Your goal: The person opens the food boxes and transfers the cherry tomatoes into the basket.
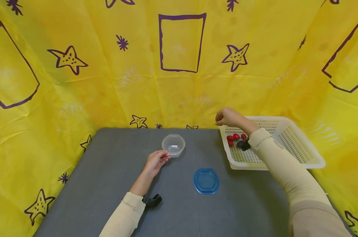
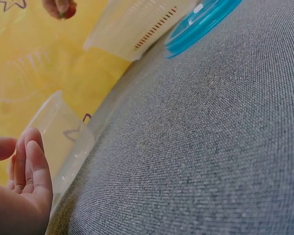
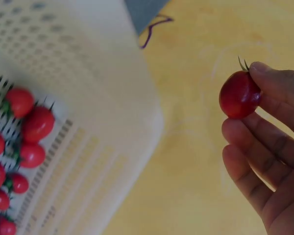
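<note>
My right hand (image 1: 228,118) is raised above the left end of a white plastic basket (image 1: 309,158). Between its thumb and fingertips it pinches a red cherry tomato (image 3: 240,95) with a bit of green stem; the fingers mostly hide this tomato in the head view. Several more cherry tomatoes (image 3: 37,123) lie inside the basket. My left hand (image 1: 156,162) is beside a clear plastic bowl (image 1: 173,144), its fingertips at the near left rim, fingers loosely bent. Whether they press on the rim I cannot tell.
A blue lid (image 1: 206,181) lies on the grey table (image 1: 113,171), between the bowl and the basket and nearer to me. Yellow patterned cloth (image 1: 181,95) hangs behind the table and along both sides. A black strap (image 1: 152,200) is on my left wrist.
</note>
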`<state>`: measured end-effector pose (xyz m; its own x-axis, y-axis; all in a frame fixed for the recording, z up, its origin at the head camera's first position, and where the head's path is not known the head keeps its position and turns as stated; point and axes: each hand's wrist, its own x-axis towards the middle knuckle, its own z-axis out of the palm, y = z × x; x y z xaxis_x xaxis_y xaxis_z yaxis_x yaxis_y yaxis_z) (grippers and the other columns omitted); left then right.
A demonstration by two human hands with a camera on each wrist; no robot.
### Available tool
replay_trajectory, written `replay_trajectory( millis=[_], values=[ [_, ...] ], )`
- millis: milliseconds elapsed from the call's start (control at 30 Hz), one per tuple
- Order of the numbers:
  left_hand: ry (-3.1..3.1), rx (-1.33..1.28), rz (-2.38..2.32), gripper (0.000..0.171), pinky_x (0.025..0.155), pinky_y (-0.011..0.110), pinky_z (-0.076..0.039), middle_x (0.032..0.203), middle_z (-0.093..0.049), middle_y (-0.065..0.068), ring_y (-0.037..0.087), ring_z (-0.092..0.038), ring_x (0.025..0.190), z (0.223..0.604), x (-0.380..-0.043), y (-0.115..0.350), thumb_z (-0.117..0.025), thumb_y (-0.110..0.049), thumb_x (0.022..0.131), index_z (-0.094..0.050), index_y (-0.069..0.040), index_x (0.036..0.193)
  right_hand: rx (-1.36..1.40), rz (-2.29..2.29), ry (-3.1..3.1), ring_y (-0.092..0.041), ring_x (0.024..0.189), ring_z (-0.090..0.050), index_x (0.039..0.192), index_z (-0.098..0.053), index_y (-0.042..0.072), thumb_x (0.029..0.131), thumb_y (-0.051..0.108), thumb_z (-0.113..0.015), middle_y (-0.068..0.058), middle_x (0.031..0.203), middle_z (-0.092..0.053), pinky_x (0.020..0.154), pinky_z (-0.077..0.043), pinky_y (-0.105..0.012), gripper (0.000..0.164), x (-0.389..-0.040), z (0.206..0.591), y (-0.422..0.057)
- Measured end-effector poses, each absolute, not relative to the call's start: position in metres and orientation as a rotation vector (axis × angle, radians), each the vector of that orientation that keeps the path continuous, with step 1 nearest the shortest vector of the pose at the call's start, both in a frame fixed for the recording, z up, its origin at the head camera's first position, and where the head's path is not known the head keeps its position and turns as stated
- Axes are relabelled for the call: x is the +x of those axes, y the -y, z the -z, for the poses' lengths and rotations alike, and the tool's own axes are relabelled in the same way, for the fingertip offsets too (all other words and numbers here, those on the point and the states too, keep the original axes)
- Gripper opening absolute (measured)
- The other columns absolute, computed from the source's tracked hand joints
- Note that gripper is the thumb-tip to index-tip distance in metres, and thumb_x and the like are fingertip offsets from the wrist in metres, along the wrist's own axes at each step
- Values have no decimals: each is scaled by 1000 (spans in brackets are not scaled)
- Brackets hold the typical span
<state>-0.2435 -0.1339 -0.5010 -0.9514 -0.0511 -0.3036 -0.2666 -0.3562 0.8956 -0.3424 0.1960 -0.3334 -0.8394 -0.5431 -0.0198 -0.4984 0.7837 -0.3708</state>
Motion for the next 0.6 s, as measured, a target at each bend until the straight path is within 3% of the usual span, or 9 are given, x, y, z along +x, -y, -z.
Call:
replay_trajectory(
  millis=[333, 600],
  values=[
    [-1678, -413, -2450, 10, 65, 20, -56, 69, -68, -2, 8, -68, 66, 502, -243, 135, -54, -3, 95, -59, -4, 87, -662, 603, -2849, -38, 90, -68, 104, -68, -7, 92, 12, -65, -20, 95, -73, 85, -52, -51, 23, -346, 337, -237],
    [-1688, -417, -2433, 8, 66, 20, -55, 70, -68, -2, 8, -67, 66, 501, -244, 134, -54, -3, 96, -59, -3, 89, -537, 589, -2888, -38, 89, -65, 105, -68, -8, 92, 15, -64, -22, 94, -72, 85, -50, -53, 26, -347, 348, -276]
  ],
)
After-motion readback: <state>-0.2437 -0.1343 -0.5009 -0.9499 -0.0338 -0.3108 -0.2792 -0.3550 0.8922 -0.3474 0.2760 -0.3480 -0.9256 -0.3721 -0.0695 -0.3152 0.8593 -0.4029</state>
